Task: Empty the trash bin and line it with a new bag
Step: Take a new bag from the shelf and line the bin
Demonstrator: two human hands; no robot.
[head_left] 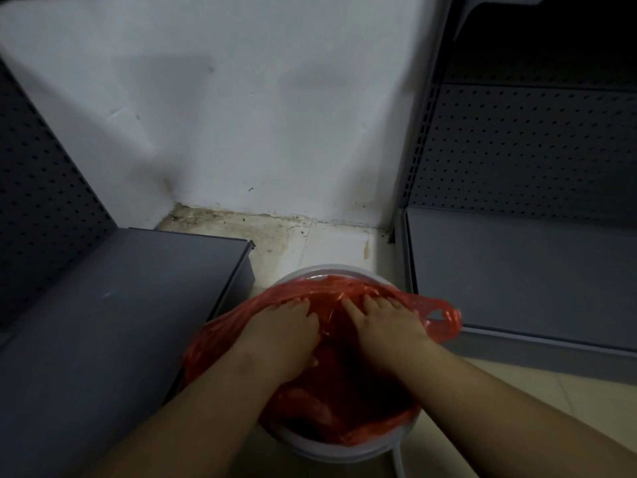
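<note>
Hands, two: left hand (287, 331), right hand (386, 326), in one red bag (331, 401), one bin (339, 451).

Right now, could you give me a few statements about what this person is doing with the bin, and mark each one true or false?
1. Both hands, left hand and right hand, are on the red bag. True.
2. The bag is blue. False: it is red.
3. The bin has a pale round rim. True.
4. The bin stands on top of a shelf. False: it stands on the floor, between two grey shelf units.
5. One bag handle hangs outside the rim on the right. True.
</note>
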